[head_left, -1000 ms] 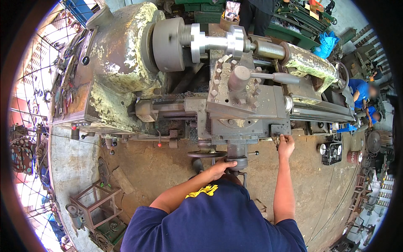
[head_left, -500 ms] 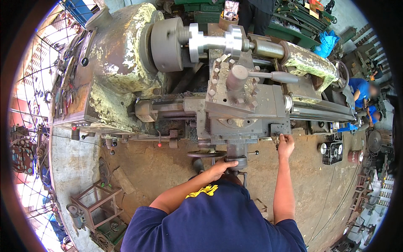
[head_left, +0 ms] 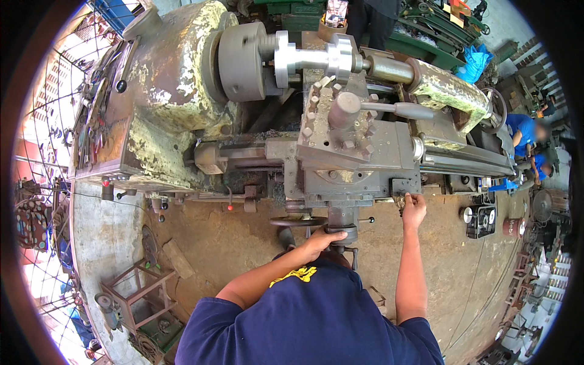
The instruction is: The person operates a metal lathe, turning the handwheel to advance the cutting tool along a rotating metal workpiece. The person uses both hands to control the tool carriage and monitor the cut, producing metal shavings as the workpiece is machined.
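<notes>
Dark-grey round metal collar (head_left: 345,234) sits nearside of the grey metal carriage (head_left: 372,182) — left hand (head_left: 319,243) clasping it, right hand (head_left: 415,211) bunched below the black square plate (head_left: 399,185), hold unclear — a slipping thumb might jerk the collar.

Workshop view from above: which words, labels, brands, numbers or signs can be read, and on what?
Nothing can be quoted with certainty.
Navy-blue cloth shirt: yellow print, unreadable.
Dark-red cylindrical bucket: pale marking, too small and blurred.
Lit rectangular phone screen: too small.
Black rectangular plate by the right hand: any lettering too small to read.
</notes>
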{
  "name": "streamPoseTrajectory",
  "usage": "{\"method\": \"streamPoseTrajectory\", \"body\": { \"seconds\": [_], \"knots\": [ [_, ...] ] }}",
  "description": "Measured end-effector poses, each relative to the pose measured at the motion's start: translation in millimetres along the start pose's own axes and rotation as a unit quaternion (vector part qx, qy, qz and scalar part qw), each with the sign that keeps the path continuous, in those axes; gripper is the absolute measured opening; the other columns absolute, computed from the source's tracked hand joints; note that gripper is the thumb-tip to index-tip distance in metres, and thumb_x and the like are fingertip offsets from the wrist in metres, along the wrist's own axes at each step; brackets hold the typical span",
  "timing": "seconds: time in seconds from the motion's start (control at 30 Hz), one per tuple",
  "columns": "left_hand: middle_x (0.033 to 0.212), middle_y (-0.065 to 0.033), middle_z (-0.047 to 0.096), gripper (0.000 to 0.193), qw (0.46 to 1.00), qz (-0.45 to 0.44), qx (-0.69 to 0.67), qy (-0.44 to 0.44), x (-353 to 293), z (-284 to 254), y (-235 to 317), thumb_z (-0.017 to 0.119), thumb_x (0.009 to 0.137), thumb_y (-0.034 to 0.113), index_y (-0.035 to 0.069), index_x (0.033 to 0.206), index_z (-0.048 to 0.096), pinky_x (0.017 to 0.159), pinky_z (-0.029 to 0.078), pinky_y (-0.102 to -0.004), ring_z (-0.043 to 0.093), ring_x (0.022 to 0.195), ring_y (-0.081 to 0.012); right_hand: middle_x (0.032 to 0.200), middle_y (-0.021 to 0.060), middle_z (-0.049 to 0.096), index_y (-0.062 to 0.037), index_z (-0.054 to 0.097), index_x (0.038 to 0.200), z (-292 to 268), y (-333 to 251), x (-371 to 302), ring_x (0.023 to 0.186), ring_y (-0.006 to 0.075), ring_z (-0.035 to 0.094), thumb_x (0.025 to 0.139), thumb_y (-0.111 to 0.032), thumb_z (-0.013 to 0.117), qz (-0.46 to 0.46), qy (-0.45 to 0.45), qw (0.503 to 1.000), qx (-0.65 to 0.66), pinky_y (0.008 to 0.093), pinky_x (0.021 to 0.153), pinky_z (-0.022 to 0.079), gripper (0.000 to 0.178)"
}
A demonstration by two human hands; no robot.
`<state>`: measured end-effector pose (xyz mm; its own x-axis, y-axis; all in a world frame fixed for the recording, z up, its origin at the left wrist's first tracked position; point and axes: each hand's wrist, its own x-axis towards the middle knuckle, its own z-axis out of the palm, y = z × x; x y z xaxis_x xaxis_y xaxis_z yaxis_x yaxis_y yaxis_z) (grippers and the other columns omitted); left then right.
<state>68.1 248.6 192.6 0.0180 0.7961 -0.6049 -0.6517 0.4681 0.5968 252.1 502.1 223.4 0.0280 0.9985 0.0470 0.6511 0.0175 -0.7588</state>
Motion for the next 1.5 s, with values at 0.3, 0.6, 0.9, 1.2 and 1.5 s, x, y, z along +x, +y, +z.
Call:
{"method": "streamPoseTrajectory", "body": {
  "seconds": [0.3, 0.6, 0.9, 1.2, 1.5],
  "knots": [
    [0.128, -0.0129, 0.059, 0.063, 0.999, 0.029, -0.005, -0.012, -6.7, -0.9, 5.0, 0.075, 0.086, 0.025, -0.003, 0.136, 0.048, 0.104, 0.041, -0.0396, 0.054, 0.119, -0.0248, 0.061, 0.0089, 0.064, 0.0018, 0.067, 0.082, -1.8, -5.5, -1.7, 0.053, 0.0162, 0.059, 0.085, -0.018, 0.072, -0.016, 0.007, 1.0, -0.011, 0.0338, 0.054, 0.047, 0.02],
    [0.122, -0.0114, 0.064, 0.06, 0.994, 0.002, -0.058, -0.097, 7.2, -25.4, -15.3, 0.072, 0.088, 0.033, 0.001, 0.134, 0.051, 0.095, 0.047, -0.0383, 0.061, 0.109, -0.0238, 0.059, 0.0082, 0.063, 0.0016, 0.066, 0.081, 0.0, 0.4, 0.4, 0.052, 0.0162, 0.057, 0.085, -0.018, 0.072, -0.001, 0.006, 1.0, 0.008, 0.0335, 0.054, 0.046, 0.021],
    [0.12, -0.0161, 0.064, 0.067, 0.978, -0.029, -0.105, -0.178, 20.9, -39.8, -31.1, 0.072, 0.087, 0.037, 0.001, 0.138, 0.046, 0.091, 0.054, -0.0428, 0.067, 0.1, -0.0288, 0.061, 0.009, 0.064, 0.0025, 0.068, 0.084, 1.9, 8.1, 3.4, 0.054, 0.0153, 0.057, 0.086, -0.017, 0.071, 0.019, -0.004, 1.0, 0.014, 0.0327, 0.055, 0.047, 0.02],
    [0.117, -0.0163, 0.065, 0.064, 0.978, -0.04, -0.134, -0.152, 20.4, -37.3, -33.2, 0.072, 0.086, 0.037, 0.001, 0.135, 0.049, 0.088, 0.055, -0.0415, 0.069, 0.094, -0.0291, 0.063, 0.0082, 0.066, 0.0026, 0.069, 0.086, 0.2, 5.8, 3.0, 0.055, 0.0129, 0.058, 0.086, -0.016, 0.071, 0.021, -0.017, 0.999, 0.041, 0.0312, 0.056, 0.047, 0.018],
    [0.11, -0.0149, 0.068, 0.058, 0.988, -0.017, -0.09, -0.128, 12.7, -26.6, -22.7, 0.07, 0.088, 0.035, -0.002, 0.129, 0.053, 0.082, 0.055, -0.0383, 0.069, 0.092, -0.0258, 0.059, 0.0074, 0.063, 0.0026, 0.068, 0.084, -1.3, -0.5, 0.8, 0.052, 0.0121, 0.055, 0.086, -0.016, 0.071, 0.007, -0.01, 0.999, 0.033, 0.0313, 0.053, 0.045, 0.019]
  ]
}}
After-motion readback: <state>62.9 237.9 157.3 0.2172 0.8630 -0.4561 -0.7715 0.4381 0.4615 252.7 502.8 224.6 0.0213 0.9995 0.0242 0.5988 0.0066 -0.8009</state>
